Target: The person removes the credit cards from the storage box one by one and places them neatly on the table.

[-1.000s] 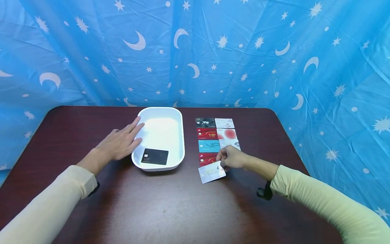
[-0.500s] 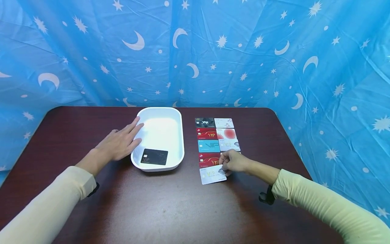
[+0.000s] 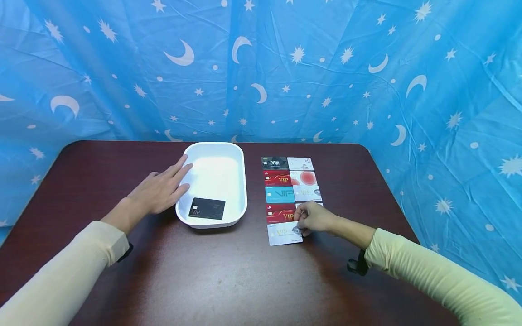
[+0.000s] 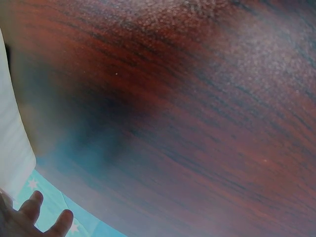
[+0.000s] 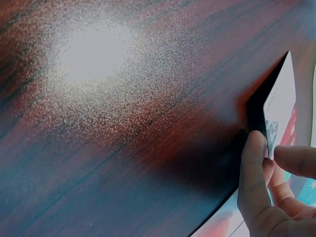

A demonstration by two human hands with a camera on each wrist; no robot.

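My right hand (image 3: 315, 217) pinches the right edge of a white VIP card (image 3: 281, 234), which lies at the near end of the left column of cards. In the right wrist view the thumb and fingers hold the edge of this white card (image 5: 281, 98), with a dark shadow along it. Just behind it lies a red VIP card (image 3: 279, 213). Another card beside that one is mostly hidden by the right hand. My left hand (image 3: 157, 192) rests with spread fingers on the left rim of a white tray (image 3: 216, 176). Inside the tray lies a black VIP card (image 3: 207, 208).
Farther back in two columns lie a black Vip card (image 3: 275, 163), a floral white card (image 3: 301, 164), a red card (image 3: 277, 178), a red-circle card (image 3: 303, 178), a blue card (image 3: 279, 194) and another white VIP card (image 3: 306, 193). A blue curtain (image 3: 261, 68) hangs behind the table (image 3: 228, 280).
The white card has turned and shifted slightly right, so it now sits squarely below the red card. The right hand moved a little right and nearer with it. The left hand stayed put.
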